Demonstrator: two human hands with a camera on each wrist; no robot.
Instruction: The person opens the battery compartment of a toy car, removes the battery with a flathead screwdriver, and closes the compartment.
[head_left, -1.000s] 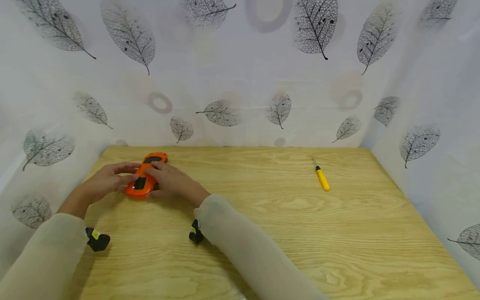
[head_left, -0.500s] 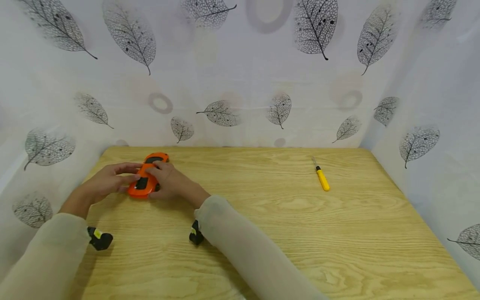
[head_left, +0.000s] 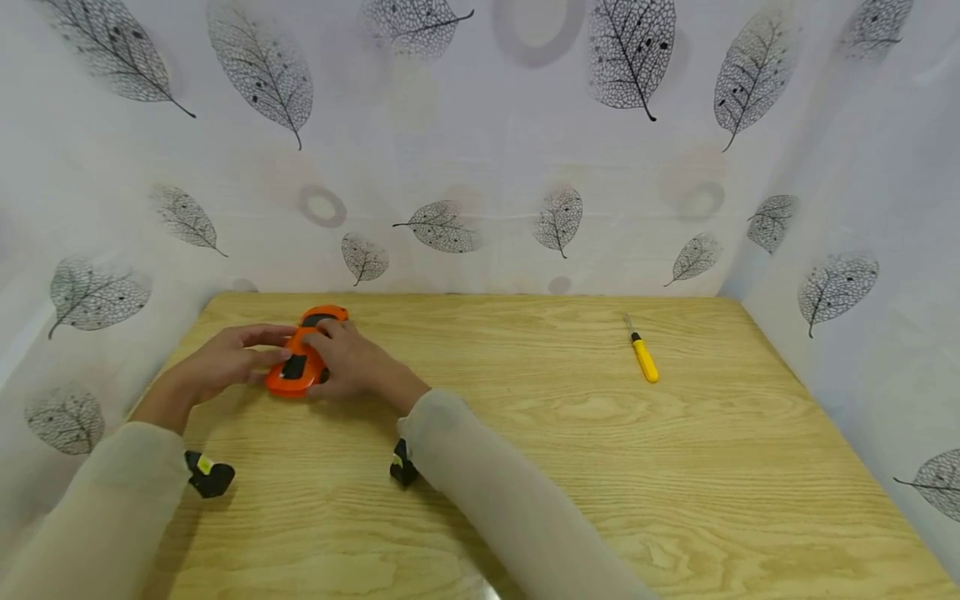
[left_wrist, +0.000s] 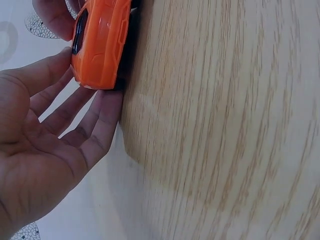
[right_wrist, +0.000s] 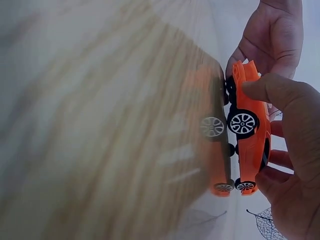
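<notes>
An orange toy car [head_left: 287, 386] with black windows sits at the far left of the wooden table, angled away from me. My left hand [head_left: 221, 367] holds its near left side, thumb on top and fingers at its end and lower edge, as the left wrist view of the car [left_wrist: 102, 50] shows. From the right, my right hand [head_left: 356, 360] grips it, fingers over the roof and thumb along the side. In the right wrist view, silver-spoked wheels show on the car [right_wrist: 250, 145], at or very near the tabletop. Part of its roof is covered by fingers.
On the right half of the table [head_left: 525, 467] lies a screwdriver [head_left: 645, 358] with a yellow handle, its tip pointing away. A white cloth [head_left: 480, 158] with a leaf print rises behind the table and along both sides. Black wrist devices [head_left: 210, 475] hang below the sleeves.
Both hands and the toy car have shifted slightly to the right, with the same hold on it. The screwdriver has stayed put.
</notes>
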